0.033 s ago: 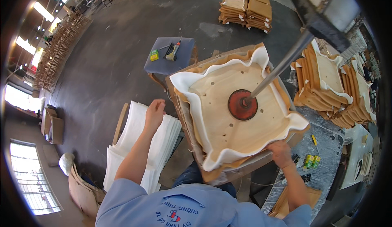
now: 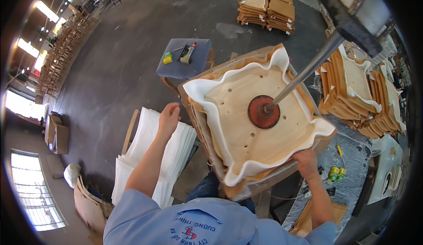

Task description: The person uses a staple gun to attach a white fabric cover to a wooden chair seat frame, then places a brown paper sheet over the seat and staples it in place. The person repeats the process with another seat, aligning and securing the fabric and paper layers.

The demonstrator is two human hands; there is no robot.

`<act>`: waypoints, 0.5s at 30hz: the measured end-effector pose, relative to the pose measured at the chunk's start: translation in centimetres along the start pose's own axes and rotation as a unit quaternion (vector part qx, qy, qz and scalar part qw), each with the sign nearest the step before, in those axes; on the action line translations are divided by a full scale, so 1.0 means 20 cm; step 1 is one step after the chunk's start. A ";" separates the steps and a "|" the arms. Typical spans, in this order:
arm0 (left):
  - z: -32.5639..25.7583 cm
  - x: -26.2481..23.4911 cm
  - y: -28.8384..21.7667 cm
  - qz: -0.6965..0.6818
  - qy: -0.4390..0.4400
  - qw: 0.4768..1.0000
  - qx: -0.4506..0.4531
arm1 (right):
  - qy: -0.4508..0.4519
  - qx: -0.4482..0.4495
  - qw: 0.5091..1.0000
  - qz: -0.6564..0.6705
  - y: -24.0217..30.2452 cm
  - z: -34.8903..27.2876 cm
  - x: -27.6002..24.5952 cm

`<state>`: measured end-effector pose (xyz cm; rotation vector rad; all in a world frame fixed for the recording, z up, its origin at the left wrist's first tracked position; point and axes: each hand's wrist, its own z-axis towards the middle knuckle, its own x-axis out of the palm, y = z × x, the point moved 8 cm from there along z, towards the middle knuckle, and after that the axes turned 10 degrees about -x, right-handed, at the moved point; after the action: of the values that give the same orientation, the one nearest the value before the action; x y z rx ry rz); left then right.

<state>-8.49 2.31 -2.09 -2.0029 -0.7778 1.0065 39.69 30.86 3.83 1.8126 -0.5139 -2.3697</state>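
- Board [image 2: 229,108]: smooth, matt, pale wood
- Padding [image 2: 280,60]: matt, white, soft-looking
- Rod [image 2: 307,67]: smooth, slightly glossy metal
- Disc [image 2: 257,113]: scuffed, red surface
- Shirt [image 2: 141,218]: matt blue cloth

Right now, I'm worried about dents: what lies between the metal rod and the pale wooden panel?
A round red disc, at the lower end of the metal rod, lies between it and the pale wooden panel; the head view shows this.

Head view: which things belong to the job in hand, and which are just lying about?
Job in hand, apparently:
wooden panel
white layer
tan layer
red disc
right hand, at the panel's near right

Likely lying about:
cardboard box
wooden frames, far left
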 end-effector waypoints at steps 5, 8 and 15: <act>0.09 0.09 0.16 -0.014 0.084 0.996 -0.005 | -0.172 0.246 0.951 -0.072 -0.01 -0.10 -0.28; 0.00 0.21 0.19 -0.005 0.172 0.982 -0.072 | -0.082 0.353 0.920 0.151 0.16 -0.28 -0.03; -0.36 0.25 0.52 0.062 0.271 0.940 -0.199 | 0.055 0.369 0.733 0.569 0.97 -0.12 1.03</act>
<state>2.08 -1.92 -9.70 -2.5402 -0.5808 0.3258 34.13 6.17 -9.04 1.0901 -2.0146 -1.1956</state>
